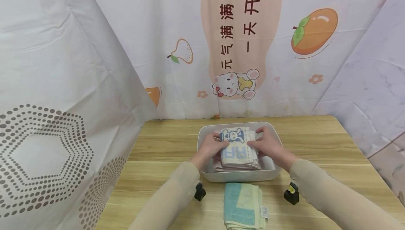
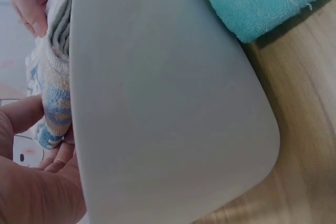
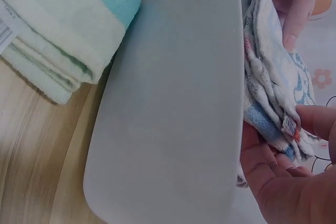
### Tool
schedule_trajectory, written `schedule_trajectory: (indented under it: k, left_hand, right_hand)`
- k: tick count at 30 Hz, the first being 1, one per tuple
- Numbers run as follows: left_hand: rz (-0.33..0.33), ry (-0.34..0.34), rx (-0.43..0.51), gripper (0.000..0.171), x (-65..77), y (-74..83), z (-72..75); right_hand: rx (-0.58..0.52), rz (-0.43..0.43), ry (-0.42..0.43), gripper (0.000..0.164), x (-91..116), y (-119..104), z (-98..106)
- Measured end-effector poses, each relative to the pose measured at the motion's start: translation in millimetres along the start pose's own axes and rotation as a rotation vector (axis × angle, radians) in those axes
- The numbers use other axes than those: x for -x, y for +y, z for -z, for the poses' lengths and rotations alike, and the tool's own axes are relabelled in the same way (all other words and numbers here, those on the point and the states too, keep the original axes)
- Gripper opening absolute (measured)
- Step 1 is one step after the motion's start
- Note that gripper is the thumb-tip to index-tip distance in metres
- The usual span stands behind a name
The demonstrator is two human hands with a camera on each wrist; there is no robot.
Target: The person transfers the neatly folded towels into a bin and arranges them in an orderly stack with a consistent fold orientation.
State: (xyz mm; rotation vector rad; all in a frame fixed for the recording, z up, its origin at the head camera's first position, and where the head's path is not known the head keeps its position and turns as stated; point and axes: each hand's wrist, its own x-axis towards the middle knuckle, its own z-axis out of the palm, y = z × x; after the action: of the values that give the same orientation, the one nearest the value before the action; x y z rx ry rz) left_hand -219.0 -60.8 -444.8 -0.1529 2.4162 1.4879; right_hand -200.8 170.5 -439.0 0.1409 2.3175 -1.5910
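Note:
A folded white towel (image 1: 235, 151) with a blue bear pattern is held over a white plastic basin (image 1: 242, 177). My left hand (image 1: 210, 147) grips its left side, thumb on top and fingers underneath in the left wrist view. On the opposite side my right hand (image 1: 271, 145) pinches the folded layers, and a small label (image 3: 289, 125) shows near that thumb. Beneath the white towel, a pinkish folded cloth (image 1: 220, 167) lies inside the basin, mostly covered. Whether the two cloths touch, I cannot tell.
In front of the basin, a folded teal and cream towel (image 1: 239, 205) with a white tag (image 1: 264, 212) lies on the wooden table (image 1: 167, 145). Behind the table hangs a white printed curtain (image 1: 177, 93), with another patterned curtain (image 1: 63, 82) at the left.

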Motion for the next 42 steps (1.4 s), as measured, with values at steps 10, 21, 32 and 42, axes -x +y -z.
schedule_trajectory:
  k: [10,21,32,42]
  left_hand:
    - [-0.059,-0.008,-0.004,0.051,-1.2,-5.0,-0.4]
    - [-0.103,-0.028,-0.072,0.038,-0.3,-9.6,0.3]
    - [-0.117,-0.059,-0.170,0.051,-2.3,-11.9,0.9]
    - [-0.118,-0.122,-0.235,0.061,0.5,-13.1,6.1]
  right_hand:
    - [0.064,0.082,-0.020,0.068,-1,6,-4]
    - [0.254,0.196,-0.124,0.058,0,11,-4]
    - [0.368,0.192,-0.152,0.068,0,13,-3]
    - [0.446,0.216,-0.189,0.076,1,14,-1]
